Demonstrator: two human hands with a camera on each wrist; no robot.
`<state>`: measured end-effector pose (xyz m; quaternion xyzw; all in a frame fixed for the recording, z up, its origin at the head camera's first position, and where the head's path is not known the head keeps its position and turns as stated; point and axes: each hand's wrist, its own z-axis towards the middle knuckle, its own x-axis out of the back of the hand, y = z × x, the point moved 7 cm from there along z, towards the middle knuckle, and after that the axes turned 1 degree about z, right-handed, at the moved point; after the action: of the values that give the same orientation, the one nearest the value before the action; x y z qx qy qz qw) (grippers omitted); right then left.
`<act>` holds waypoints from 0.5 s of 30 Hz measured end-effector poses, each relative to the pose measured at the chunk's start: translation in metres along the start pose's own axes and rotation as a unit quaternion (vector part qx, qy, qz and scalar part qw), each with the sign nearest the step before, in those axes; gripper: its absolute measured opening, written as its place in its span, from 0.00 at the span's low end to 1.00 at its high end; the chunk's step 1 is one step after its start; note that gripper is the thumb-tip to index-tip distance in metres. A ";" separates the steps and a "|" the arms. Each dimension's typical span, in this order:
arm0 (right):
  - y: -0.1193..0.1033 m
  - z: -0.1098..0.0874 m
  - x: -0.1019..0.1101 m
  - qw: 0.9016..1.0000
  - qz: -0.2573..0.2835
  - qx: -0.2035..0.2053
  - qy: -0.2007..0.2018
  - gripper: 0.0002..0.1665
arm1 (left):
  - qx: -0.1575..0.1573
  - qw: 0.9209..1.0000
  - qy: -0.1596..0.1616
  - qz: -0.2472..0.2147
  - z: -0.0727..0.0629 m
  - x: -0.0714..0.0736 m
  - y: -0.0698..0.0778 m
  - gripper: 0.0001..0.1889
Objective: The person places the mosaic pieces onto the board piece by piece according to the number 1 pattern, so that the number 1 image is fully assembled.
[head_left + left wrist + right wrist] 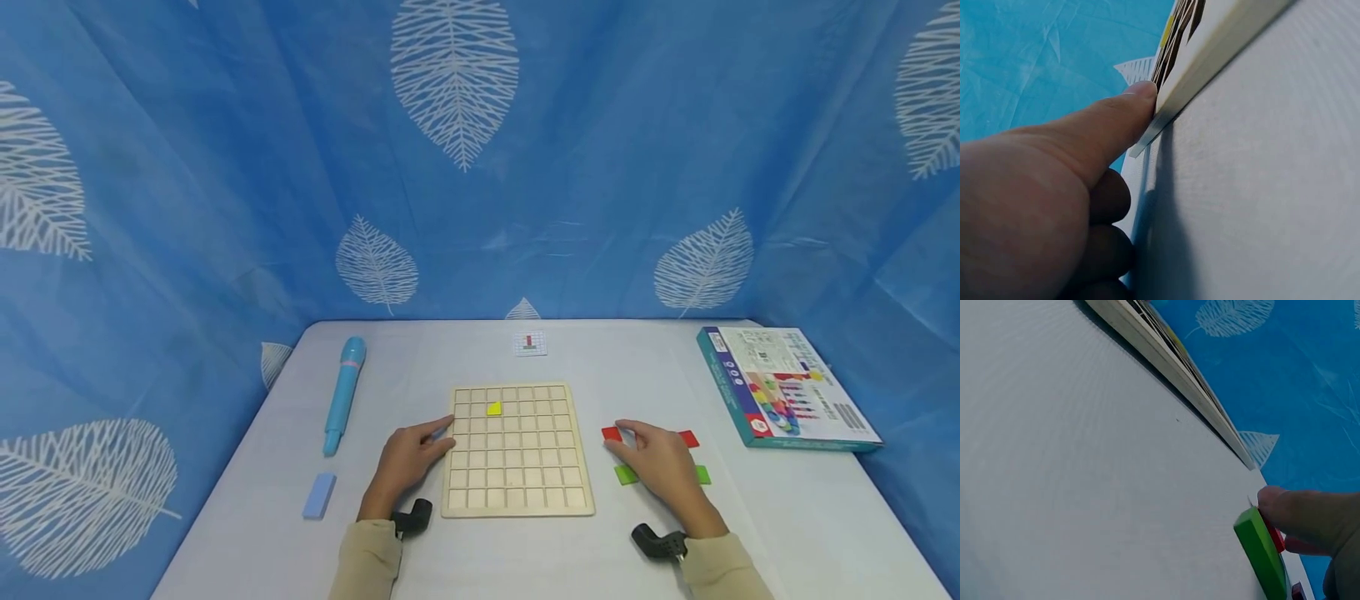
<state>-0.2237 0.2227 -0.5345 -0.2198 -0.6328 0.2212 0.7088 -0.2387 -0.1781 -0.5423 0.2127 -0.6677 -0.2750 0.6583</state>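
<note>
The wooden grid board (519,502) lies flat on the table, with a yellow tile (493,409) in one cell. My left hand (409,458) touches the board's left edge with thumb and index fingertip. In the left wrist view its thumb (1104,122) lies against the board's rim, the other fingers bent below. To the board's right, my right hand (658,462) pinches a red tile (612,434) between thumb and index finger. A green tile (626,475) lies just below the thumb. Another red tile (688,438) and green tile (702,475) show beyond the hand, which partly covers this group.
A small pattern card (529,342) lies behind the board. On the left are a light-blue stick-shaped object (342,402) and a flat blue block (319,496). A game box (787,387) sits at the right back. A blue leaf-print cloth (525,233) hangs behind the table.
</note>
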 end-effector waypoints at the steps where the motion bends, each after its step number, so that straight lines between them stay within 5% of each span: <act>1: 0.000 0.000 0.000 1.000 -0.007 0.001 0.001 0.28 | -0.001 1.000 0.000 0.000 0.000 0.000 0.000 0.24; 15: -0.006 -0.004 -0.002 1.000 -0.028 0.004 0.010 0.27 | 0.006 1.000 0.001 0.003 0.000 -0.001 0.000 0.24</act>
<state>-0.2194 0.2167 -0.5333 -0.2013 -0.6306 0.2021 0.7218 -0.2390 -0.1775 -0.5435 0.2149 -0.6692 -0.2689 0.6585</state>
